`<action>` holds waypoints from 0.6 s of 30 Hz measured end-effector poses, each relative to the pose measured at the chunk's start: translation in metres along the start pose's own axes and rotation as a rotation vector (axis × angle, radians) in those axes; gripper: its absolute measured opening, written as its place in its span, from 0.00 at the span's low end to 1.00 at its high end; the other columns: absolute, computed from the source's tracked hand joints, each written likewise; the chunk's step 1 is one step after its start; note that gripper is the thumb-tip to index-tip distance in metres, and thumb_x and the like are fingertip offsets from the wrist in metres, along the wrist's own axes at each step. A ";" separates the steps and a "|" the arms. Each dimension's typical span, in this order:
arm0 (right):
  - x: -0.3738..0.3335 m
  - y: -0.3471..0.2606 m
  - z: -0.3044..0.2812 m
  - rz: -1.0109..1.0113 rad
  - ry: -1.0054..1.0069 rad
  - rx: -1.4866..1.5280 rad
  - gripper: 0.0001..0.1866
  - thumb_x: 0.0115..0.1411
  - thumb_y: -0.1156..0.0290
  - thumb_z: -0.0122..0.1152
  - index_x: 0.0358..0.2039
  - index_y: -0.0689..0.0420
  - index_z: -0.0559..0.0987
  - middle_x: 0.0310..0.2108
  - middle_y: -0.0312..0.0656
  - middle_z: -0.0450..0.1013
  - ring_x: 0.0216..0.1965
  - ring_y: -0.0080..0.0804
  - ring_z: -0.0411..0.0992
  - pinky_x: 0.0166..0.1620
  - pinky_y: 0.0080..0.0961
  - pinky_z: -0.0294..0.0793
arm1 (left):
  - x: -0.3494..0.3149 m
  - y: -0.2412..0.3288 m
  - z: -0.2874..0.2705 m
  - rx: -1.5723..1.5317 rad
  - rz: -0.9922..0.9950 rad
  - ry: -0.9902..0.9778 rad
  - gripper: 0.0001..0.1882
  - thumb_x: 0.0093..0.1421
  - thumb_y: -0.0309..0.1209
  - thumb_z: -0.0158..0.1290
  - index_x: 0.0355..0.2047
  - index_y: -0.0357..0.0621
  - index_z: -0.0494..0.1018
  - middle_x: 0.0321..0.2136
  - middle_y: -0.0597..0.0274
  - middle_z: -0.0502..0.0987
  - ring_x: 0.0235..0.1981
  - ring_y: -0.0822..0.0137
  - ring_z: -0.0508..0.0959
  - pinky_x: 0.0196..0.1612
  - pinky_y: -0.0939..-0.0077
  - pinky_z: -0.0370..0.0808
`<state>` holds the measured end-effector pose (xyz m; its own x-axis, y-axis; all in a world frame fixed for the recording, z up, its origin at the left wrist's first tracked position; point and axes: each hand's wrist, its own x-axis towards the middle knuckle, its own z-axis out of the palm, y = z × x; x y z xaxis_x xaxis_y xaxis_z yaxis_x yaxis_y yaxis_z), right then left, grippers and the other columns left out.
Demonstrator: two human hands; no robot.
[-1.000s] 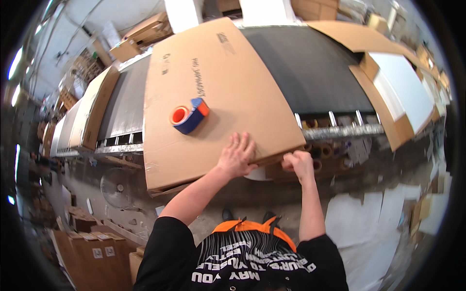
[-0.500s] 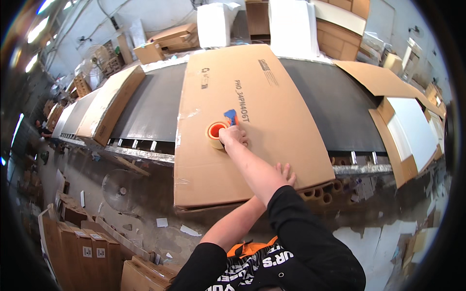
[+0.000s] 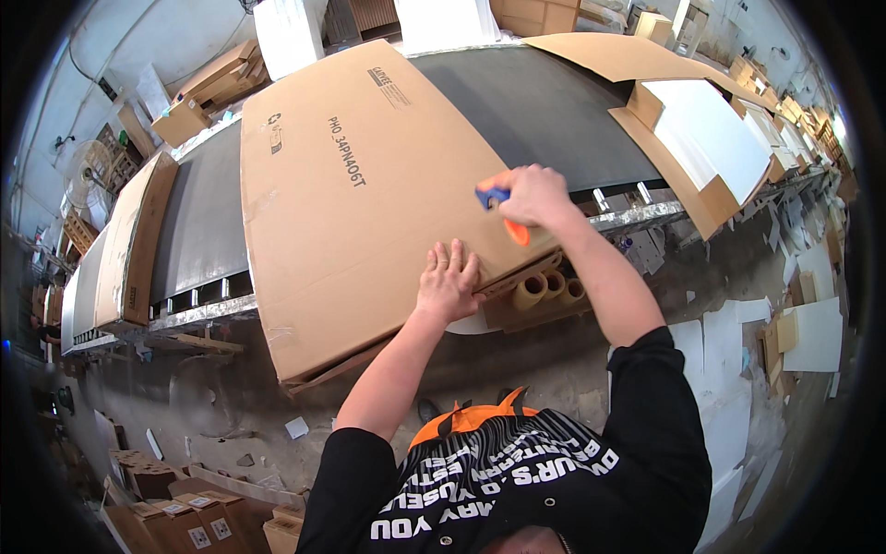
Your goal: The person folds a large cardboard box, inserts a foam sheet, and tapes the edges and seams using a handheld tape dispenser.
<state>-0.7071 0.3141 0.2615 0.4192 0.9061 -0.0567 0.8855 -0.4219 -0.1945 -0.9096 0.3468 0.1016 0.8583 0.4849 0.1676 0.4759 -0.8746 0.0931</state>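
Observation:
A large, flat brown cardboard box (image 3: 314, 222) lies across the belt, its near edge toward me. My left hand (image 3: 448, 282) rests on its top by the near edge, fingers spread, holding nothing. Over the box's right near corner, my right hand (image 3: 537, 196) is wrapped around an orange and blue tape dispenser (image 3: 517, 233). The hand covers much of the dispenser, and its roll is only partly visible. Whether tape touches the cardboard there I cannot tell.
The dark conveyor belt (image 3: 540, 106) runs left to right under the box. Another long carton (image 3: 138, 245) stands on it at the left. An opened carton with white foam panels (image 3: 706, 134) lies at the right. Cardboard tubes (image 3: 530, 292) sit below the near edge.
My right hand has carried the tape dispenser from the box's middle to its right near corner. My arms have uncrossed. My left hand stays on the near edge. The view has shifted rightward.

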 end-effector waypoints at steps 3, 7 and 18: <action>-0.010 0.015 0.030 -0.040 -0.270 -0.128 0.19 0.47 0.61 0.57 0.38 0.52 0.87 0.39 0.54 0.81 0.44 0.51 0.80 0.49 0.39 0.80 | -0.004 -0.003 -0.004 0.013 -0.008 0.006 0.43 0.46 0.53 0.68 0.60 0.51 0.67 0.66 0.42 0.64 0.65 0.34 0.64 0.66 0.46 0.65; -0.083 0.028 0.033 -0.097 -0.352 -0.163 0.21 0.44 0.61 0.57 0.39 0.53 0.86 0.38 0.54 0.80 0.44 0.51 0.80 0.48 0.40 0.80 | -0.012 -0.005 -0.029 -0.038 -0.097 -0.187 0.44 0.51 0.51 0.66 0.64 0.50 0.62 0.69 0.40 0.58 0.68 0.34 0.58 0.71 0.47 0.56; -0.093 0.021 0.068 0.009 -0.368 -0.118 0.16 0.46 0.65 0.59 0.34 0.56 0.86 0.38 0.51 0.82 0.45 0.44 0.80 0.47 0.33 0.80 | -0.007 0.004 -0.020 0.042 -0.106 -0.145 0.44 0.48 0.52 0.67 0.63 0.53 0.65 0.69 0.46 0.59 0.70 0.39 0.58 0.69 0.49 0.62</action>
<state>-0.7417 0.2234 0.1957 0.3461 0.8441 -0.4095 0.9082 -0.4109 -0.0796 -0.9178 0.3398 0.1203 0.8200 0.5722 0.0153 0.5704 -0.8191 0.0611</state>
